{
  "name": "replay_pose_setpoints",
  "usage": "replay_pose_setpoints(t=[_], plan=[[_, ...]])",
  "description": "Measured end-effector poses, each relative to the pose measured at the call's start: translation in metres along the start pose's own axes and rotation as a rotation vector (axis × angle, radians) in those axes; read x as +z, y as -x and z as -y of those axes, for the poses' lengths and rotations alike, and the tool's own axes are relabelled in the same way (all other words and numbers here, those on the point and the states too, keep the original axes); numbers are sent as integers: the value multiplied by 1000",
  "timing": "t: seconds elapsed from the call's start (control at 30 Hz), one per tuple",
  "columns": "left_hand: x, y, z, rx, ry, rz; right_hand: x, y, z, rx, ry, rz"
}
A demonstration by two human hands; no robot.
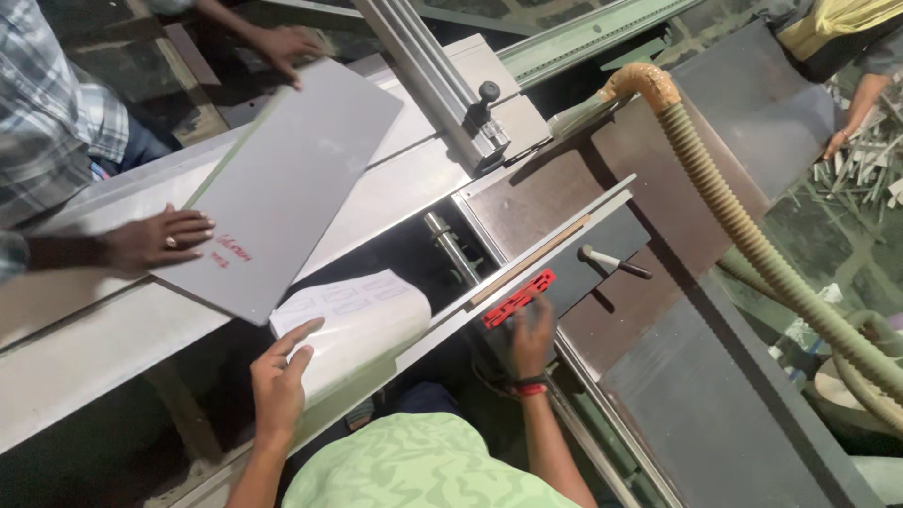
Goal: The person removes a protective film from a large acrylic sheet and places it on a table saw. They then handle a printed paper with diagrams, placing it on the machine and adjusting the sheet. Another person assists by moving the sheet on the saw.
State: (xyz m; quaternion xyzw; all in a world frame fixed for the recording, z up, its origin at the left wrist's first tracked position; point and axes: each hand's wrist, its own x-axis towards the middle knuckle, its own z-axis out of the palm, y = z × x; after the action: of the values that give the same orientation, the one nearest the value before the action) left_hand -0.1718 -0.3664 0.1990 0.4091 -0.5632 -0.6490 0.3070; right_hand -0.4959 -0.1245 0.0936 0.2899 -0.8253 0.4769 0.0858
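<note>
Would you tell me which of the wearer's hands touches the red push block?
The right hand, with the red wristband, touches the red push block; the left hand rests on white paper.

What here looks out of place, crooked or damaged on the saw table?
The grey panel lies at a slant across the sliding table, held by another person's hands. The white sheet under the left hand curls over the rail edge. The right hand touches a red piece. No damage shows.
</note>
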Motion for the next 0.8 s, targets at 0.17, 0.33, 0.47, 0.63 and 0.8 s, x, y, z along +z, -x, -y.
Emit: replay_pose_setpoints(t=[0.17,0.33,0.47,0.63,0.8], plan=[[39,-19,-11,-12,167,77,19,-18,71,195,-615,721],[66,-30,-27,196,419,201,8,-52,108,380,-808,627],[85,-23,-40,91,338,345,-8,-75,120,576,-901,442],[111,-15,-46,165,196,299,-5,-94,113,527,-653,467],[109,4,-53,27,41,167,-8,-103,127,-192,-289,277]])
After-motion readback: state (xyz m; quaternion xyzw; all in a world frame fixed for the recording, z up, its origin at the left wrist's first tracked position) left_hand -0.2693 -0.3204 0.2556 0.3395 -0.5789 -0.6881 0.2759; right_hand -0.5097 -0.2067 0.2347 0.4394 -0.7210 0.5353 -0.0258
